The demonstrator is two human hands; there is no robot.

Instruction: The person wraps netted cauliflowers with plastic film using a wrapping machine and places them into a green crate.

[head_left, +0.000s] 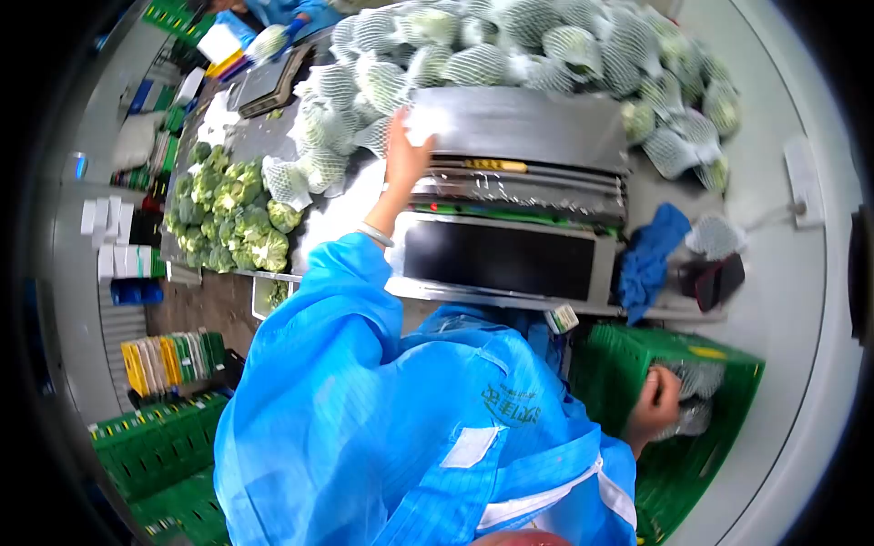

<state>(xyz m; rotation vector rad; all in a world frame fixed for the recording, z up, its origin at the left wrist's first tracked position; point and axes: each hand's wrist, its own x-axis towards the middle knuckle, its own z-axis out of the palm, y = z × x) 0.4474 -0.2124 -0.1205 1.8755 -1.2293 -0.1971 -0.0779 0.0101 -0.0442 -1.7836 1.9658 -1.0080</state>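
Note:
My left hand (407, 153) is stretched forward over the worktable, thumb apart from the fingers. It lies at the left end of a silver wrapping machine (519, 127), beside the nearest netted vegetables (373, 136). Nothing shows in its grip. Down at my right side, my right hand (657, 400) is closed, fingers curled, inside a green crate (628, 346). Clear plastic-wrapped packs (699, 378) lie right beside it. Whether the fingers hold part of a pack is hidden. Broccoli heads (228, 205) are heaped on the table's left part.
Netted vegetables are piled along the back of the table. A blue cloth (651, 259) and a dark pouch-like object (715, 280) sit right of the machine. Green crates (164, 446) stand at lower left. Across the table, a person in blue (296, 14) handles a netted vegetable (267, 43).

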